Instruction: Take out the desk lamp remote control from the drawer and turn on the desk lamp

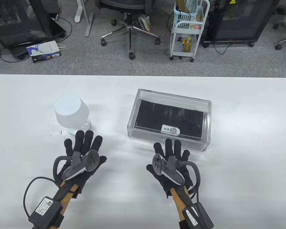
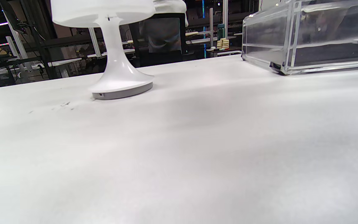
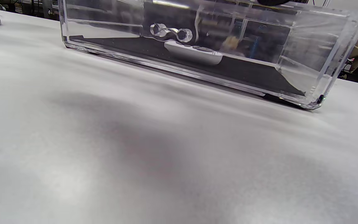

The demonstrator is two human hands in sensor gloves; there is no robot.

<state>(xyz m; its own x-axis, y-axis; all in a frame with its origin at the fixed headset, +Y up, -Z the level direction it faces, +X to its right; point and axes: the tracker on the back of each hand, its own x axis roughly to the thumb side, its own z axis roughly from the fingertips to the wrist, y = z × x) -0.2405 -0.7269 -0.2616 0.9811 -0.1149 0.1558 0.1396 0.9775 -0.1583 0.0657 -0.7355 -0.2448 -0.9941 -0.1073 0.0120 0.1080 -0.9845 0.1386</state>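
The remote (image 1: pixel 171 129) lay inside the clear drawer box (image 1: pixel 206 124), on the black liner (image 1: pixel 157 114) that covered the box floor, close to the front wall and a little left of the middle. It was white, flat, buttons facing up. Seen in the right wrist view, the remote (image 3: pixel 193 52) sat just behind the clear front panel, near the small metal pull (image 3: pixel 170 32). Nothing else was visible in the box. The drawer front looked flush with the case. The lamp (image 1: pixel 72 113) stood upright on the white table (image 1: pixel 240 167), well to the left of the box; its round foot (image 2: pixel 122 91) rested flat on the table and its shade was white. Left hand (image 1: pixel 82 157) lay flat on the table, fingers spread and extended, holding nothing, fingertips just in front of the lamp's foot. Right hand (image 1: pixel 172 162) also lay flat with fingers spread, holding nothing, its fingertips just short of the box front; contact with the panel could not be confirmed.
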